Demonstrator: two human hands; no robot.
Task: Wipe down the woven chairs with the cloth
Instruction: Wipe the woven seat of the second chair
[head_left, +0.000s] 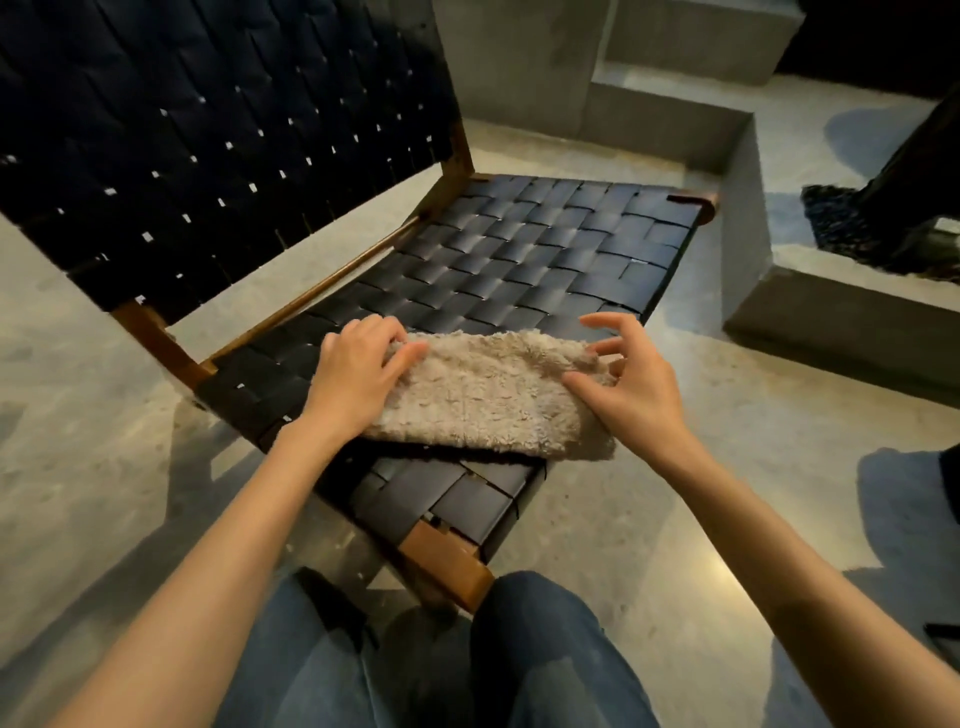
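I see the cloth (488, 395) lying as a long strip on the seat (519, 260) of the woven chair, at the seat's 6 o'clock edge, nearest the camera. L hand (358, 374) grips the cloth's 9 o'clock end, fingers curled over it. R hand (631, 384) is loose, fingers spread, w/ only the thumb on the 3 o'clock end.

My read: wipe barely begun. Rest of the seat toward 12 and the backrest (208, 130) at 10 o'clock are left to do, tho I can't see dust either way. Only one chair in view.

Concrete ledge (743, 171) at 2 o'clock sits near the seat's far corner. Dark object (883, 223) at 3, can't ID. The person's knees (545, 649) at 6 crowd the chair's near corner.
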